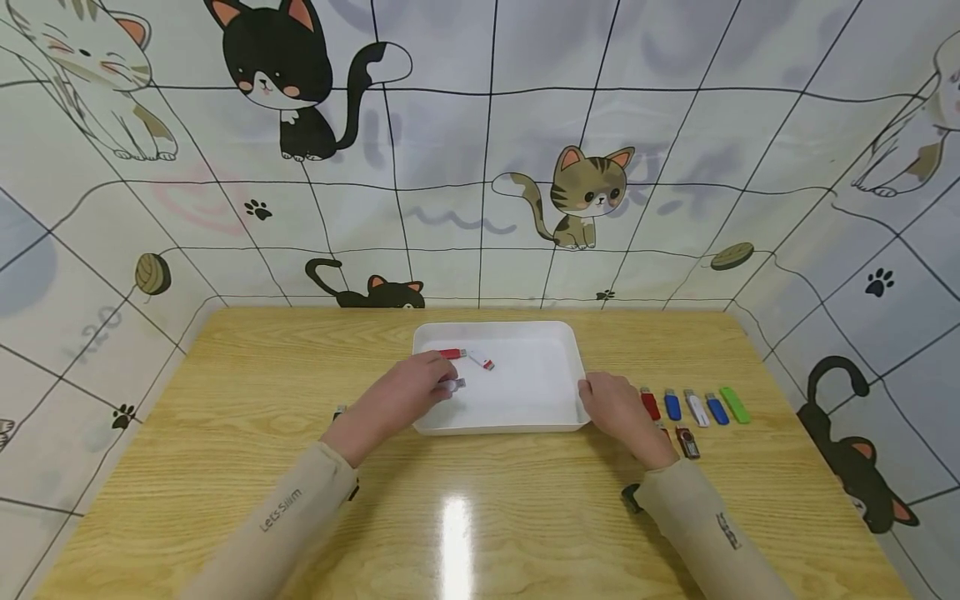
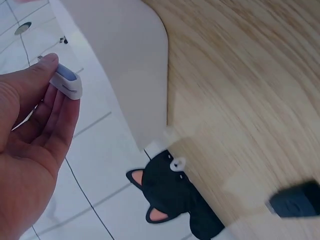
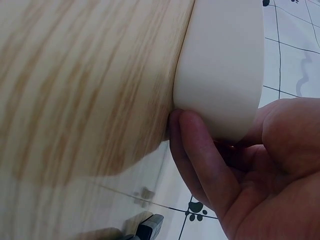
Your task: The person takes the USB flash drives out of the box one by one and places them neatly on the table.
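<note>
Over the left part of the white tray [image 1: 525,383], the left hand [image 1: 401,396] pinches a white and grey USB stick [image 1: 452,384]. The left wrist view shows this stick [image 2: 70,85] between thumb and fingertips of the left hand [image 2: 35,125]. A red stick [image 1: 452,354] and a white-and-red one [image 1: 481,361] lie in the tray. At the tray's right side, the right hand [image 1: 618,408] holds the rim; in the right wrist view its fingers [image 3: 205,150] bend against the tray's outer wall [image 3: 220,70].
Right of the tray, several sticks lie on the wooden table [image 1: 405,533], among them a blue one [image 1: 672,405], a green one [image 1: 735,405] and a dark one [image 1: 687,442]. A black stick [image 2: 297,200] lies left of the tray. Cat-patterned walls enclose the table's back and sides.
</note>
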